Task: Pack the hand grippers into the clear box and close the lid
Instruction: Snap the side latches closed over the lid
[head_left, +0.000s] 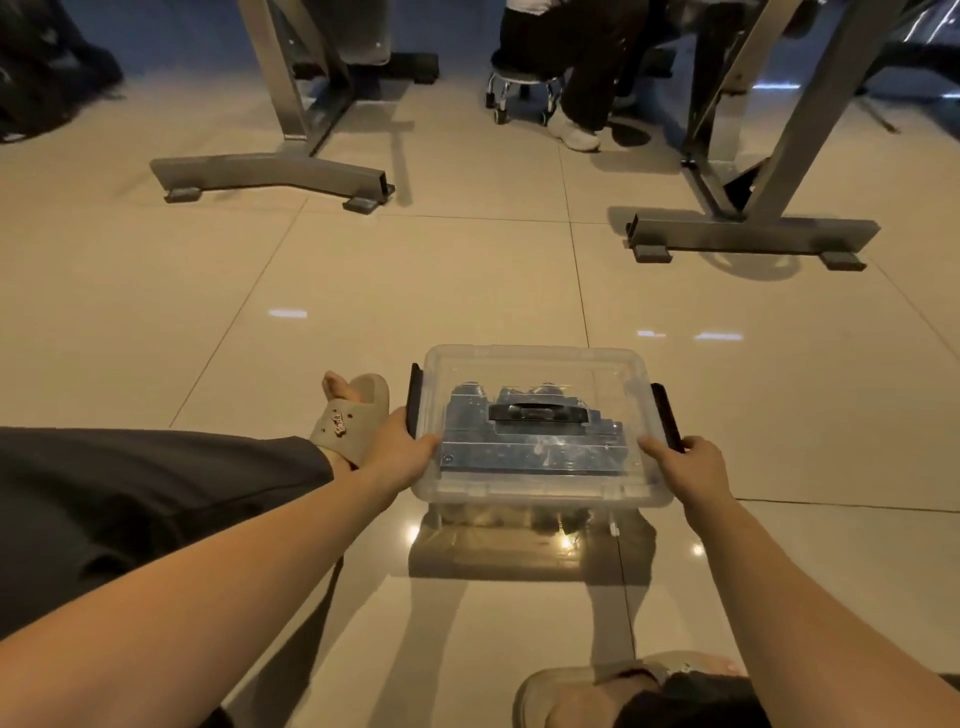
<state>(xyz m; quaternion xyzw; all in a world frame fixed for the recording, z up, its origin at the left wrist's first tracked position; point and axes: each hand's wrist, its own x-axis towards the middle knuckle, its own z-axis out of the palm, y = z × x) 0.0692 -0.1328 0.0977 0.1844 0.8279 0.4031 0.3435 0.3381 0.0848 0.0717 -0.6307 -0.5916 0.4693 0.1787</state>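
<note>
Hand grippers (530, 441) are inside the clear box (540, 493) on the floor (311, 291), lid (535, 364) on. Left hand (400, 452) and right hand (693, 467) hold its sides. Next, probably press the black clips (414, 400) shut.

Clear box (535, 493), black latches (667, 418); beige floor (363, 291)

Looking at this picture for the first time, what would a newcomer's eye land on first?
First the clear box, low in the middle, lid on, with dark hand grippers showing through it. The left hand and right hand grip its two sides by the black latches. Beyond, grey metal stands rise from the glossy tile floor.
</note>
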